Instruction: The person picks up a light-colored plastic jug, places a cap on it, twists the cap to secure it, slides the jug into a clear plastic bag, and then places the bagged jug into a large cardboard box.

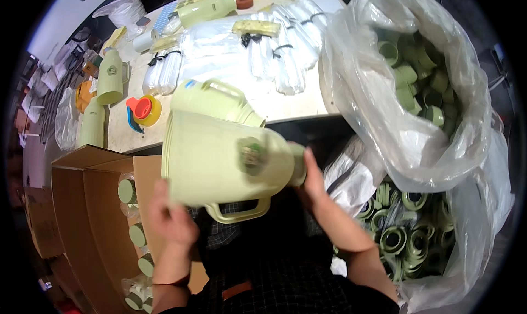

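Bright overhead light, glare on clear plastic bag (406,94), motion-blurred hands — dark, bent fisheye rim

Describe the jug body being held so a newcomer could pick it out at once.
Start at the pale table across the top, then drop to its near edge. There the left hand and right hand hold a pale green jug body on its side. Unlike the green flasks standing at the table's left end, it is tipped over, handle down.
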Action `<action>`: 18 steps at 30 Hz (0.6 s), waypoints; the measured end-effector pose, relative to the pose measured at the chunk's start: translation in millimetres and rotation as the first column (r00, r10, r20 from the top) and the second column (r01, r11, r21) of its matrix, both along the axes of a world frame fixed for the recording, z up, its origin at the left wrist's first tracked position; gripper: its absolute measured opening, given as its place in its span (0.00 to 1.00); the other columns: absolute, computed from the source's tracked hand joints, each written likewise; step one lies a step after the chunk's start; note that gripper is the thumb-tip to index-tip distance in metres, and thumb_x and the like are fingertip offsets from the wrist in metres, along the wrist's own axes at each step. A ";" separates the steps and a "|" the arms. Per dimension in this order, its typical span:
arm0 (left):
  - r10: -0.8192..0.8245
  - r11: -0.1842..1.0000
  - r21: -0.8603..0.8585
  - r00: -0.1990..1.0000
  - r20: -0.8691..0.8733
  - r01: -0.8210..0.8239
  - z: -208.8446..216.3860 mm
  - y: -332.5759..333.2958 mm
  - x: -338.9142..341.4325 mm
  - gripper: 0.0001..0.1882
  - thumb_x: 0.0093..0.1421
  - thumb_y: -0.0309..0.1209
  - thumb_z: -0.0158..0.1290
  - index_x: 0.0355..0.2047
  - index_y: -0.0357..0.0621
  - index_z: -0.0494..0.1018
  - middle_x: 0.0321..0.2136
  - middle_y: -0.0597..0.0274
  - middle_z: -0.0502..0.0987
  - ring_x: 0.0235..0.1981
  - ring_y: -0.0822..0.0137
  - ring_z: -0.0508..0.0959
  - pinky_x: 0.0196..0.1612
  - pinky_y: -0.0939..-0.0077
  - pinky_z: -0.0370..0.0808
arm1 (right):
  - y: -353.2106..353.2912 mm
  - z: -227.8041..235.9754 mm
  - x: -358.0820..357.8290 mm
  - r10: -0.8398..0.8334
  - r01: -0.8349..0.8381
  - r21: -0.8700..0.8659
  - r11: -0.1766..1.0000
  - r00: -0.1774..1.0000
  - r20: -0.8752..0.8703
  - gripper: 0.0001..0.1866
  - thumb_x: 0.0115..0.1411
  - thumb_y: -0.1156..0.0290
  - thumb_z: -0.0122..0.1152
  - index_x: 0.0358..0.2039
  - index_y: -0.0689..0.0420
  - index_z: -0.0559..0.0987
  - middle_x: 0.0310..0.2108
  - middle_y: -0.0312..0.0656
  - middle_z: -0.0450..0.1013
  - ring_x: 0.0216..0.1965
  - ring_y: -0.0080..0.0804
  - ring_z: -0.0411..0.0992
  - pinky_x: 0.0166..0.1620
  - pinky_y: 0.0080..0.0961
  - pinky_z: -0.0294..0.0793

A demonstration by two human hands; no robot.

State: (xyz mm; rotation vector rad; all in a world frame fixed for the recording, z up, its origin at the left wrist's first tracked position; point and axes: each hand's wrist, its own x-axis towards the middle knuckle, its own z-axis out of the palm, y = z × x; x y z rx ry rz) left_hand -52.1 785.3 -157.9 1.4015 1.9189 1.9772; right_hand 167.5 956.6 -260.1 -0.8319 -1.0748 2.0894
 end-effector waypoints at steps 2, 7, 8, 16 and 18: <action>0.087 0.986 -0.164 0.904 0.418 -0.019 -1.4 4.1 -28.9 0.14 0.70 0.35 0.45 0.46 0.35 0.71 0.45 0.59 0.75 0.46 0.70 0.73 0.52 0.72 0.69 | -31.1 10.2 -4.6 -0.139 0.076 0.574 0.815 0.988 0.066 0.36 0.70 0.42 0.39 0.66 0.57 0.57 0.60 0.47 0.63 0.53 0.39 0.71 0.51 0.35 0.75; -0.028 0.986 0.160 0.996 -0.083 0.041 20.1 -4.1 -47.3 0.28 0.62 0.50 0.54 0.17 0.48 0.54 0.23 0.68 0.56 0.30 0.66 0.56 0.42 0.68 0.60 | -71.7 -19.8 -19.4 0.489 -0.441 -0.662 0.606 0.863 -0.128 0.34 0.70 0.40 0.35 0.63 0.54 0.62 0.59 0.48 0.64 0.50 0.43 0.73 0.32 0.38 0.81; -0.023 0.989 0.146 0.996 -0.082 0.035 26.4 -10.2 -51.3 0.30 0.60 0.52 0.56 0.16 0.47 0.54 0.22 0.68 0.58 0.29 0.66 0.57 0.43 0.67 0.60 | -77.1 -13.2 -17.0 0.488 -0.485 -0.642 0.594 0.852 -0.193 0.30 0.67 0.48 0.51 0.61 0.56 0.65 0.57 0.50 0.65 0.49 0.42 0.72 0.39 0.39 0.80; -0.239 0.914 -0.331 0.971 0.028 0.234 -3.5 -47.8 -40.5 0.31 0.47 0.49 0.68 0.17 0.43 0.57 0.22 0.64 0.63 0.30 0.61 0.65 0.46 0.60 0.66 | 0.6 -12.1 -96.9 -0.401 -0.611 0.787 0.081 0.703 0.587 0.50 0.41 0.65 0.76 0.63 0.65 0.62 0.53 0.54 0.67 0.54 0.52 0.67 0.61 0.44 0.65; -0.265 0.907 -0.334 0.964 0.022 0.256 -3.6 -38.7 -44.0 0.31 0.47 0.49 0.68 0.18 0.43 0.58 0.22 0.63 0.63 0.31 0.60 0.65 0.48 0.59 0.67 | 15.3 -48.1 -111.7 -0.522 -0.582 0.803 -0.126 0.728 0.445 0.50 0.43 0.61 0.75 0.64 0.67 0.61 0.44 0.51 0.72 0.47 0.48 0.73 0.57 0.42 0.70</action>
